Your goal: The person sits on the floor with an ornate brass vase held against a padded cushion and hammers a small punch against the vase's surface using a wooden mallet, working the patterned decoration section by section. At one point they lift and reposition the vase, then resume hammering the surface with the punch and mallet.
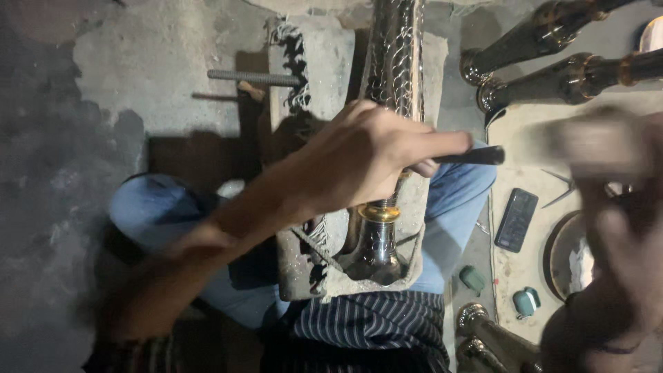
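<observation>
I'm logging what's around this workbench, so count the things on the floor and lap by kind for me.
Shiny metal stems: 5, one on the lap, two top right, two at the bottom
Dark punch tool in the left hand: 1
Phone: 1
Small teal cases: 2
Threaded rod: 1
Total: 10

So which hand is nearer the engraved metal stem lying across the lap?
The left hand is nearer: it sits right over the engraved metal stem, gripping a dark rod-like tool. The right hand is a blur, off to the stem's right side and apart from it.
</observation>
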